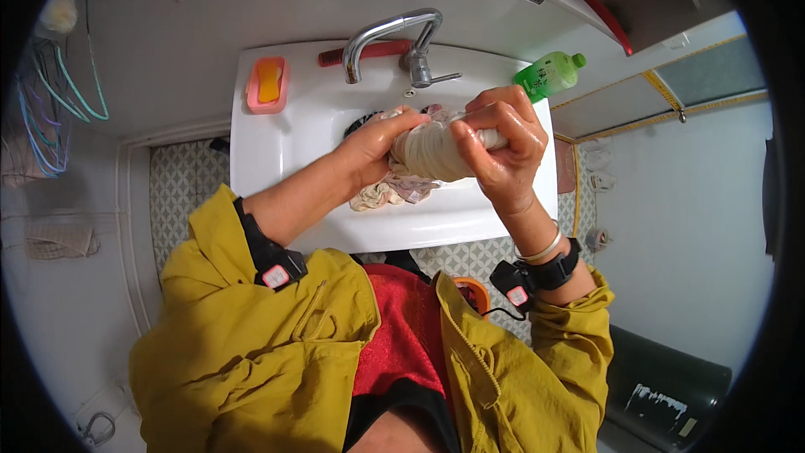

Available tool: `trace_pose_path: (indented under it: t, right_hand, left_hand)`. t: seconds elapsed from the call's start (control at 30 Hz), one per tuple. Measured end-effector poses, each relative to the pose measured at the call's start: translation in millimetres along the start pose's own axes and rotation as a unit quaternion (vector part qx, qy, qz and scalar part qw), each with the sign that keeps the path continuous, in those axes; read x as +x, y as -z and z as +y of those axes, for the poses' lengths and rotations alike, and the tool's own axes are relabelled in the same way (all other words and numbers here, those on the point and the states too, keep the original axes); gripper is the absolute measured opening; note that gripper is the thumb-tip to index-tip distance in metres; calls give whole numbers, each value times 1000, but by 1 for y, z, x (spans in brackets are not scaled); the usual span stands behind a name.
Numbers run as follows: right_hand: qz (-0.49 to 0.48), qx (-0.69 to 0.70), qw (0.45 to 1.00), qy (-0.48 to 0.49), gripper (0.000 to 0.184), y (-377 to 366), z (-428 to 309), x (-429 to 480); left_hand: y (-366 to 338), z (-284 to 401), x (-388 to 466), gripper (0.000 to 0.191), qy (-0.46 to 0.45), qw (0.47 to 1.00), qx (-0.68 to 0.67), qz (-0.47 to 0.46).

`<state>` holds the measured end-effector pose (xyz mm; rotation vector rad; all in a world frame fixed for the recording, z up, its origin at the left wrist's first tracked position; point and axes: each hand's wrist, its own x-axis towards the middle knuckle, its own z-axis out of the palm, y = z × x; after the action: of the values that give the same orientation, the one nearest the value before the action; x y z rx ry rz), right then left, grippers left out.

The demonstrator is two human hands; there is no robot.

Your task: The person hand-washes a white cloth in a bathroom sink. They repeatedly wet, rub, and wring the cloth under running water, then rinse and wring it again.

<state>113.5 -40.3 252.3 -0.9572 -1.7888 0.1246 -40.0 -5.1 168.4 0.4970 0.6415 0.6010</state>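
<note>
Between my hands, above the white washbasin, is a twisted bundle of wet off-white cloth. My left hand grips its left end, and my right hand is closed around its right end. Both hands look wet. Below the bundle, a crumpled pile of cloth lies in the basin, partly hidden by my hands and the bundle. Some dark cloth shows behind my left hand. The chrome faucet rises behind, its spout turned to the left.
A pink soap dish with an orange bar sits at the basin's back left. A red-handled brush lies behind the faucet. At the back right rests a green plastic bottle. Clothes hangers hang on the left; an orange bucket stands below.
</note>
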Motion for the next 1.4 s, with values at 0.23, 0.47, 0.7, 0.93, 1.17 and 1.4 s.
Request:
trace_pose_path:
  t: [0.23, 0.47, 0.7, 0.93, 1.17, 1.4]
  right_hand:
    - [-174, -16, 975, 138, 19, -5, 10, 17]
    - [-274, 27, 935, 225, 20, -21, 16, 15]
    - [-373, 104, 881, 272, 11, -35, 31, -9]
    - [-431, 153, 841, 289, 14, -49, 47, -35]
    - [-191, 37, 976, 102, 13, -30, 81, -33]
    - [30, 173, 906, -386, 38, -16, 102, -89]
  left_hand:
    - [5, 10, 26, 19, 15, 997, 65, -44]
    - [9, 15, 45, 12, 21, 985, 163, -52]
    - [14, -3, 66, 10, -29, 891, 453, 0]
    - [28, -26, 75, 15, -21, 861, 505, 51]
    - [69, -49, 38, 73, 229, 965, 118, -48]
    - [59, -60, 18, 54, -69, 992, -48, 96]
